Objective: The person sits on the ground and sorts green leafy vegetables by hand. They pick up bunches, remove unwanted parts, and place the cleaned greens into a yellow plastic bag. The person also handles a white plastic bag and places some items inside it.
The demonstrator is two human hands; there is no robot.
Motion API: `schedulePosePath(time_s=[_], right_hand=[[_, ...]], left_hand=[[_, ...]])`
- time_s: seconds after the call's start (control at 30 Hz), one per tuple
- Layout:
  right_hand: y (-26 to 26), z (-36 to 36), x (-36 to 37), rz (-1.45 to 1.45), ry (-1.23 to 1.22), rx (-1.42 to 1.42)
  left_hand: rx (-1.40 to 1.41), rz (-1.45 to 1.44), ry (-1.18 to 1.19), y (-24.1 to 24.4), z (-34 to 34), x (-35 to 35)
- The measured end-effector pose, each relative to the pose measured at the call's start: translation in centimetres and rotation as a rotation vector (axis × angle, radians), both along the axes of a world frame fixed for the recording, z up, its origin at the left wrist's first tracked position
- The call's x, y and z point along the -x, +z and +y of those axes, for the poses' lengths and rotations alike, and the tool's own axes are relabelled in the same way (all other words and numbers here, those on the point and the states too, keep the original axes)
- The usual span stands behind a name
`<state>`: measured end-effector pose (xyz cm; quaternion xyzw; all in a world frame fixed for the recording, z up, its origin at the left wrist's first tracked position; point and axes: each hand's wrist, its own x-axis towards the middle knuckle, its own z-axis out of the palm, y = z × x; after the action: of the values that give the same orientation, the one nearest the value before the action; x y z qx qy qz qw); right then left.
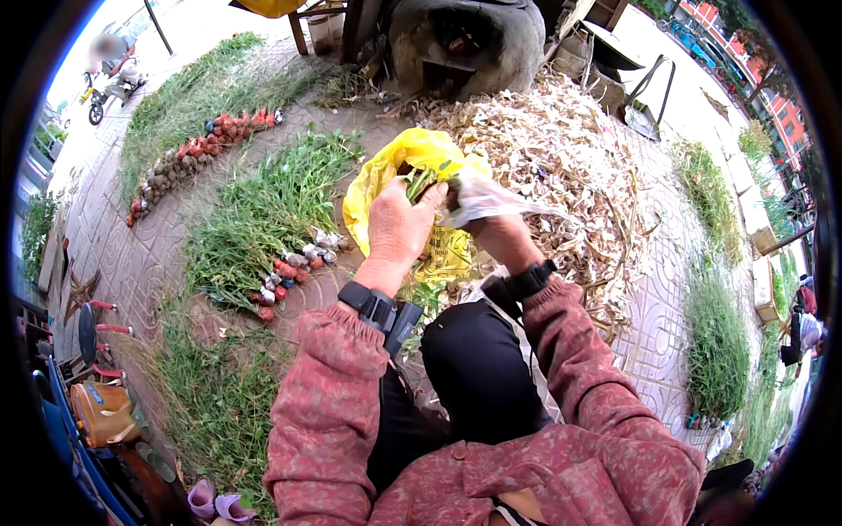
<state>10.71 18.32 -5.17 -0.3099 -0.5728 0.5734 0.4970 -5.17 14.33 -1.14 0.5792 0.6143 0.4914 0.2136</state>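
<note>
My left hand (397, 220) grips a small bunch of green plant stems (420, 184), its thumb pressed along their near side. Around and behind the stems is a crumpled yellow plastic bag (366, 191) bearing printing; its lower part hangs below my hands. A blurred strip of thin whitish plastic film (490, 197) is in my right hand (501, 235), beside the stem ends. The film covers most of the right fingers. To the left lies a row of leafy green plants (276, 187), their ends wrapped in red, white and dark plastic (289, 271).
A heap of dry, pale husks (559, 158) spreads at the right, below a blackened clay stove (467, 39). Another row of wrapped bundles (191, 154) lies farther left. An orange bucket (102, 411) and purple shoes (217, 503) are lower left. A person (122, 66) sits on a scooter.
</note>
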Motion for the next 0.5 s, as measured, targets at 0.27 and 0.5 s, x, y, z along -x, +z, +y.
schedulePosePath(time_s=[0.27, 0.5], right_hand=[[-1.9, 2.0, -0.4, 0.401, 0.067, 0.453], [-1.3, 1.5, -0.9, 0.519, 0.009, 0.409]], left_hand=[[0.116, -0.074, -0.094, -0.9, 3.1, -0.7], [-0.049, -0.319, -0.19, -2.2, 4.1, -2.6]])
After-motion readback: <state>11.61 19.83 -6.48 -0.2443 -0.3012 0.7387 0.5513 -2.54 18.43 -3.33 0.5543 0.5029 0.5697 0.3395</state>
